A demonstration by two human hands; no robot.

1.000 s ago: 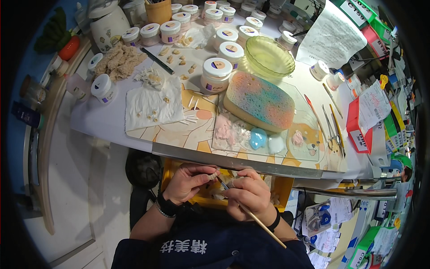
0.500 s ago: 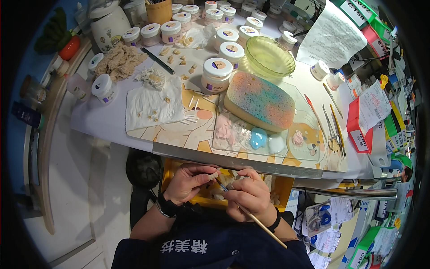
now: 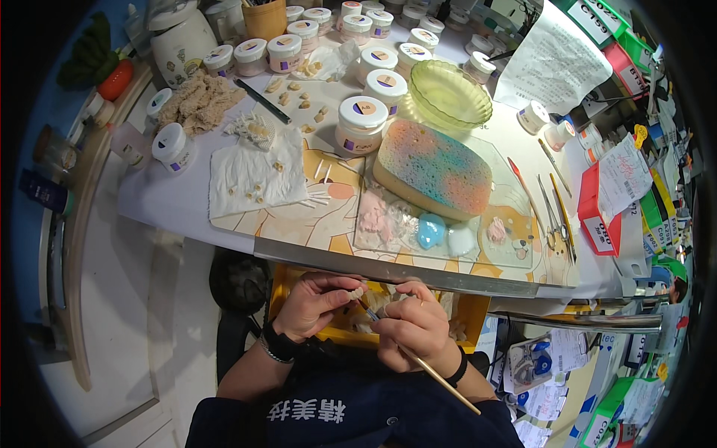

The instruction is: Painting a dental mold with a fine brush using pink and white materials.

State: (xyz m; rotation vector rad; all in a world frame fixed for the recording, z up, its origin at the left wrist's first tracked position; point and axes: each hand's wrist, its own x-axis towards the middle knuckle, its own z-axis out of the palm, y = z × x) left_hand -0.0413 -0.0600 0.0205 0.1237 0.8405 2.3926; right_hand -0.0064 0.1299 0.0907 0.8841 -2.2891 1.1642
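Observation:
Below the table's front edge, my left hand (image 3: 317, 302) pinches a small cream tooth-shaped piece (image 3: 354, 294) between thumb and fingers. My right hand (image 3: 413, 328) holds a thin wooden-handled brush (image 3: 441, 381) like a pen, its tip touching the small piece. Both hands are close together over a yellow tray (image 3: 478, 313) under the table. On the table, a white tissue (image 3: 254, 179) carries several more small tooth pieces.
A multicoloured sponge (image 3: 435, 168) lies mid-table beside a green glass bowl (image 3: 447, 93). Several white lidded jars (image 3: 361, 123) stand at the back. A glass palette (image 3: 515, 250) holds pink, blue and white pastes. Metal tools (image 3: 556, 216) lie to the right; a red box (image 3: 597, 224) is beyond them.
My hands stay together under the table edge. The brush tip has shifted slightly against the small piece; nothing else moved.

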